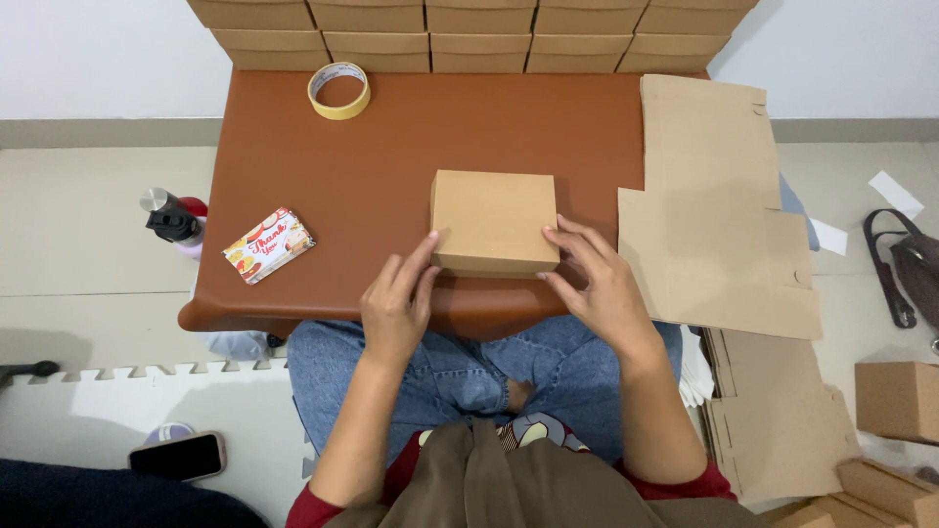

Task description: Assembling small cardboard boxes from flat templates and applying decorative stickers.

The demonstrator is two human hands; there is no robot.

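Brown cardboard box (pixel 494 220), square and closed, sits mid-frame on the rust-brown worktop (pixel 372 166). Left hand (pixel 396 308) and right hand (pixel 602 284) press its near corners, each grip spread apart, fingertips touching cardboard.

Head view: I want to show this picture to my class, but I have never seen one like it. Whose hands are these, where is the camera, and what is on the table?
The camera sits on a person's head and looks down at their lap. Their left hand and right hand touch the two sides of a closed brown cardboard box on a low brown table. Also there: a roll of tape, a small stack of printed cards and flat unfolded cardboard. Finished boxes are stacked along the wall.
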